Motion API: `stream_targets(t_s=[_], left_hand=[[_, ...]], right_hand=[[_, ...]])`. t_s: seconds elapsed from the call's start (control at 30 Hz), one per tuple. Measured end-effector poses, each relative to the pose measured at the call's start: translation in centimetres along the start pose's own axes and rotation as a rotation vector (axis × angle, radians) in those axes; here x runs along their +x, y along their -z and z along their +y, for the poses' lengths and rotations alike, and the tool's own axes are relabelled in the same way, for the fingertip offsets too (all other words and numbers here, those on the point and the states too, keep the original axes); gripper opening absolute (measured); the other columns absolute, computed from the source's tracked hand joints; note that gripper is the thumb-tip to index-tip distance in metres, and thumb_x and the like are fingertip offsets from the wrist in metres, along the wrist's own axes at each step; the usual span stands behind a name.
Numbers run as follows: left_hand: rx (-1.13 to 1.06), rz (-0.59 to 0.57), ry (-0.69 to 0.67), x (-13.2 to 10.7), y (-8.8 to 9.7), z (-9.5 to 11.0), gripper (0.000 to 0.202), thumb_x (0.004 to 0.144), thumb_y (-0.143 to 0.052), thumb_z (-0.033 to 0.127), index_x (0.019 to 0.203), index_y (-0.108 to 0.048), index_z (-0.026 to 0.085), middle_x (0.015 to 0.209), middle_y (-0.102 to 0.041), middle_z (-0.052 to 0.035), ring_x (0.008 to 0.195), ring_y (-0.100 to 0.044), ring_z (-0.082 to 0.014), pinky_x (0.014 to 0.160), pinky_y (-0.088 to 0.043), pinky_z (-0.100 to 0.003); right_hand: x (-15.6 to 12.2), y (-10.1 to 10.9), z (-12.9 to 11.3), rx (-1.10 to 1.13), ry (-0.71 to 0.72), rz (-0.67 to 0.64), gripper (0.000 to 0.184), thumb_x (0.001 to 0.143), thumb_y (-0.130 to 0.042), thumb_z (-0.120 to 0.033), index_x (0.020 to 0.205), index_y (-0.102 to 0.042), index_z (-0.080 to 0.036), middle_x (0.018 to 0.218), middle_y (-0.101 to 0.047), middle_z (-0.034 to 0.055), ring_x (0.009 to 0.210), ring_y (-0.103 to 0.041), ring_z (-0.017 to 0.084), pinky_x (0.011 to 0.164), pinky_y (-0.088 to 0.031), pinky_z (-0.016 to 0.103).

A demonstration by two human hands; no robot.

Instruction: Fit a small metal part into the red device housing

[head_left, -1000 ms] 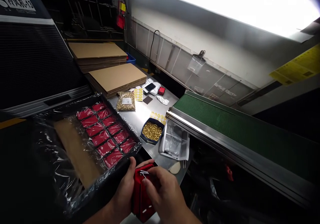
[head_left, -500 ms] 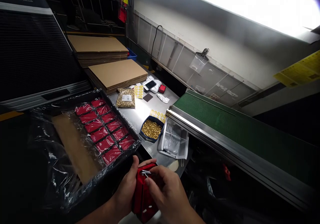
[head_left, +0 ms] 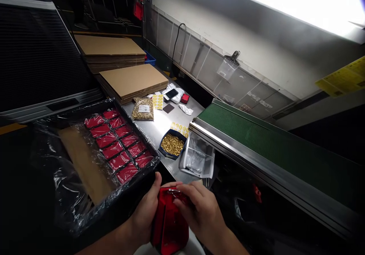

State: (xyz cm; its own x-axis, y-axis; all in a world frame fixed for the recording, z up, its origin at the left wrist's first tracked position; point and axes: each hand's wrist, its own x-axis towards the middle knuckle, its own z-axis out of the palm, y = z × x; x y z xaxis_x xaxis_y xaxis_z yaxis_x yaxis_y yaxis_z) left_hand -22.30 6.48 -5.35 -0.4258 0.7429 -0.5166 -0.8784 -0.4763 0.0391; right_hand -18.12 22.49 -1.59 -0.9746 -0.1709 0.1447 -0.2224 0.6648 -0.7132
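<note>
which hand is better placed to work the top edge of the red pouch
Right hand: its fingertips already pinch the top edge of the red pouch, while the left hand grips its side, steadying it.

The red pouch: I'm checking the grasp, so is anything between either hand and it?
Nothing visible. The left hand wraps the red pouch from its left side, and the right hand pinches its top edge directly. Both grips are bare skin on the pouch.

Bowl [head_left: 172,145] sits between tray [head_left: 71,141] left and conveyor [head_left: 256,141] right.
</note>
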Motion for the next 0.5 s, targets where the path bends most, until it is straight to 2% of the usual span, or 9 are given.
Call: stream_targets(t_s=[0.1, 0.17, 0.27, 0.4, 0.5], left_hand=[[-0.065, -0.121, 0.07, 0.0, -0.12, -0.2, 0.059, 0.096, -0.041, 0.061, 0.116, -0.059, 0.009, 0.095, -0.069, -0.0148, 0.085, -0.068, -0.0283, 0.077, -0.053, -0.037], [-0.084, -0.156, 0.104, -0.01, -0.12, -0.3, 0.058, 0.096, -0.041, 0.061, 0.101, -0.064, 0.008, 0.088, -0.069, -0.0143, 0.079, -0.068, -0.0259, 0.074, -0.052, -0.034], [-0.11, -0.143, 0.133, 0.0, -0.14, -0.4, 0.058, 0.095, -0.045, 0.062, 0.085, -0.064, 0.008, 0.078, -0.067, -0.0131, 0.07, -0.065, -0.02, 0.068, -0.05, -0.027], [-0.134, -0.104, 0.152, 0.03, -0.16, -0.37, 0.053, 0.092, -0.051, 0.061, 0.084, -0.062, 0.01, 0.075, -0.064, -0.0111, 0.069, -0.063, -0.0185, 0.069, -0.048, -0.026], [-0.139, -0.076, 0.171, -0.02, -0.14, -0.27, 0.056, 0.091, -0.051, 0.063, 0.081, -0.062, 0.009, 0.073, -0.063, -0.0111, 0.066, -0.062, -0.0187, 0.068, -0.048, -0.027]], right_hand=[[0.27, 0.32, -0.04, -0.111, 0.139, -0.022, 0.03, 0.094, -0.056, -0.02, 0.124, -0.054, -0.024, 0.105, -0.066, 0.0066, 0.088, -0.057, 0.021, 0.075, -0.048, 0.036], [0.44, 0.41, -0.12, -0.165, 0.185, -0.028, 0.03, 0.094, -0.057, -0.02, 0.123, -0.054, -0.022, 0.103, -0.066, 0.0068, 0.085, -0.055, 0.022, 0.073, -0.047, 0.038], [0.6, 0.55, -0.17, -0.21, 0.21, -0.057, 0.03, 0.094, -0.056, -0.02, 0.124, -0.054, -0.02, 0.1, -0.066, 0.0074, 0.084, -0.054, 0.023, 0.071, -0.047, 0.039], [0.69, 0.78, -0.09, -0.232, 0.232, -0.101, 0.029, 0.095, -0.055, -0.019, 0.124, -0.054, -0.018, 0.099, -0.065, 0.0077, 0.081, -0.052, 0.021, 0.069, -0.046, 0.038], [0.71, 0.89, -0.09, -0.232, 0.253, -0.075, 0.028, 0.094, -0.055, -0.018, 0.122, -0.055, -0.018, 0.097, -0.065, 0.0071, 0.079, -0.052, 0.02, 0.066, -0.046, 0.036]])
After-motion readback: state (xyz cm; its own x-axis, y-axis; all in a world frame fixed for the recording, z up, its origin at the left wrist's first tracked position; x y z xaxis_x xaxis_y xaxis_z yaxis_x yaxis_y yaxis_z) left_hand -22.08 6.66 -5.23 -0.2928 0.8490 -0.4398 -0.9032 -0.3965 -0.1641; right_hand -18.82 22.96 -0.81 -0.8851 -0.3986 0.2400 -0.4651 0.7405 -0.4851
